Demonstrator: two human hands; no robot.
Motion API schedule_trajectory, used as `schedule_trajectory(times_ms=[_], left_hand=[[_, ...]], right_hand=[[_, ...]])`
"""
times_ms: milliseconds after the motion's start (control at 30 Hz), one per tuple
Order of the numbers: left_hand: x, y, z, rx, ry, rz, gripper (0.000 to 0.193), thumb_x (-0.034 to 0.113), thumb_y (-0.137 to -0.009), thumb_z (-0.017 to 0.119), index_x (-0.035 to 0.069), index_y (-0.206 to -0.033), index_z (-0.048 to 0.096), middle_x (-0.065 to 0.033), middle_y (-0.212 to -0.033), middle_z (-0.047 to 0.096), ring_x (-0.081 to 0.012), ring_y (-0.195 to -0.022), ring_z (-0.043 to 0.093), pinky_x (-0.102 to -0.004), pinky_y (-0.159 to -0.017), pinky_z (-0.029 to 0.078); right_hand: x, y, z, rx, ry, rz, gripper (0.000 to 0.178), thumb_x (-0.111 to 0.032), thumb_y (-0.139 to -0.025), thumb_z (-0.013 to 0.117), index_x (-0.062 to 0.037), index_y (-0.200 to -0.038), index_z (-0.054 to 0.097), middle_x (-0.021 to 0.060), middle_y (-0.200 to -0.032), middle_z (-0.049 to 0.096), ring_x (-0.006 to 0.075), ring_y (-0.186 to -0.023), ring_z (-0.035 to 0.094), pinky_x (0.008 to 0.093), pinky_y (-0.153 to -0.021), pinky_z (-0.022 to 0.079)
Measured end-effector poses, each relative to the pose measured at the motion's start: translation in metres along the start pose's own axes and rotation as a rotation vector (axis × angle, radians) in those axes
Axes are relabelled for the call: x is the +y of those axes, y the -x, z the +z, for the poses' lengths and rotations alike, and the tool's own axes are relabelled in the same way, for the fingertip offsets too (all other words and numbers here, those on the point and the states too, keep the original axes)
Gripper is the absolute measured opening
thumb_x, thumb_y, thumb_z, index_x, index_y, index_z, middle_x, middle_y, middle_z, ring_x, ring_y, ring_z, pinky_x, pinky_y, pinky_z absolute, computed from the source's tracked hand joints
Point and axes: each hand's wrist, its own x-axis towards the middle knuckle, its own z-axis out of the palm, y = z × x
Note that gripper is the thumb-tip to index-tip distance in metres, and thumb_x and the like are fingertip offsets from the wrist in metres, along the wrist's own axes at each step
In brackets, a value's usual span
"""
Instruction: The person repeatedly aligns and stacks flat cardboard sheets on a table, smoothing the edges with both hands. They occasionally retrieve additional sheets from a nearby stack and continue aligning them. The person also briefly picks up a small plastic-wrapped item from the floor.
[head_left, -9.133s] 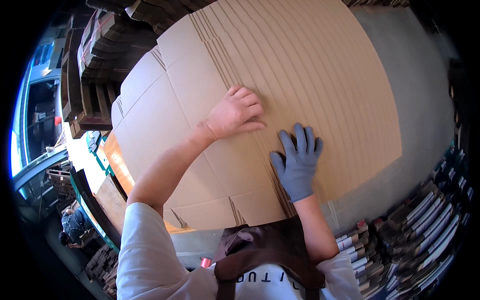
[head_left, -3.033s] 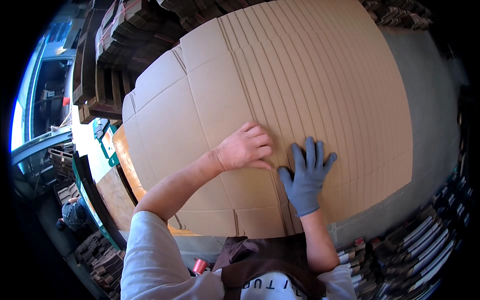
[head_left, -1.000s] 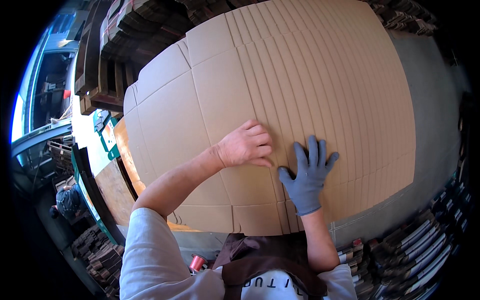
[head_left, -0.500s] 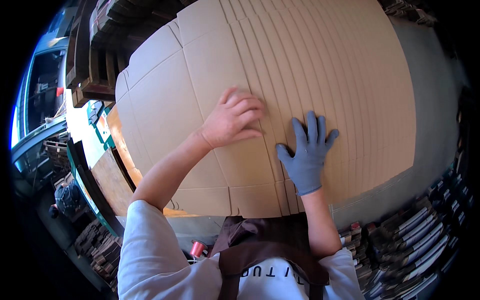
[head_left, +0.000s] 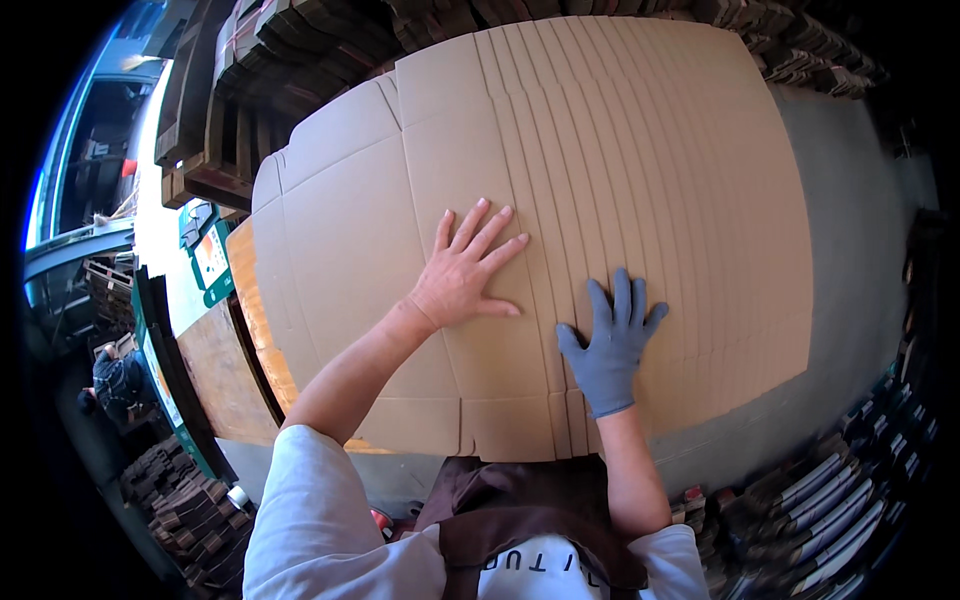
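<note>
Possibly the fanned stack of flattened cardboard blanks [head_left: 680, 220] skews from here: a push from one hand alone could slide some sheets and leave the stepped edges uneven. It lies in front of you, spread left to right, near edge close to your brown apron [head_left: 520, 500]; leaning forward might nudge it, though contact cannot be told. Your bare left hand [head_left: 462, 275] risks a cut if its fingertips slide along a raw edge. Pose: left forearm enters from near left, palm down, fingers spread, tips close to the leftmost steps. Your gloved right hand [head_left: 608, 350] lies palm down across the steps, fingers fanned toward the far side. Neither grips anything; pressure cannot be judged.
</note>
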Motion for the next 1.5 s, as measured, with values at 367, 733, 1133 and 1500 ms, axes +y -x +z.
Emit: schedule_trajectory(times_ms=[367, 733, 1133, 1500], left_hand=[[-0.002, 0.002, 0.002, -0.005, -0.019, -0.023, 0.113, 0.075, -0.071, 0.074, 0.015, -0.159, 0.038, -0.0098, -0.169, 0.028, -0.0351, -0.158, 0.017, -0.0632, -0.125, 0.014], [0.003, -0.003, -0.011, -0.031, 0.005, -0.059, 0.108, 0.068, -0.072, 0.079, 0.016, -0.158, 0.038, -0.0079, -0.168, 0.029, -0.0327, -0.159, 0.016, -0.0596, -0.127, 0.015], [0.018, -0.016, -0.023, -0.088, 0.072, -0.160, 0.102, 0.054, -0.073, 0.086, 0.009, -0.154, 0.042, -0.0086, -0.162, 0.035, -0.0330, -0.156, 0.024, -0.0582, -0.125, 0.023], [0.057, -0.035, -0.023, -0.197, -0.179, -0.303, 0.108, 0.059, -0.075, 0.084, 0.012, -0.159, 0.036, -0.0121, -0.167, 0.028, -0.0346, -0.157, 0.020, -0.0710, -0.120, 0.021]], right_hand=[[-0.003, 0.000, -0.002, 0.010, 0.021, -0.009, 0.071, -0.043, -0.076, 0.081, -0.0146, -0.137, 0.058, 0.0174, -0.157, 0.041, 0.0451, -0.144, 0.036, 0.0800, -0.113, 0.017], [-0.023, -0.012, 0.012, -0.056, 0.175, -0.003, 0.071, -0.050, -0.086, 0.073, -0.0150, -0.145, 0.054, 0.0182, -0.156, 0.041, 0.0385, -0.147, 0.033, 0.0789, -0.112, 0.018], [-0.019, -0.011, 0.000, -0.172, 0.265, 0.017, 0.072, -0.056, -0.091, 0.066, -0.0183, -0.150, 0.048, 0.0132, -0.158, 0.038, 0.0340, -0.148, 0.030, 0.0721, -0.115, 0.022], [0.128, 0.103, -0.076, -0.175, 0.269, 0.044, 0.065, -0.046, -0.090, 0.068, -0.0111, -0.143, 0.051, 0.0142, -0.153, 0.040, 0.0351, -0.139, 0.038, 0.0644, -0.113, 0.027]])
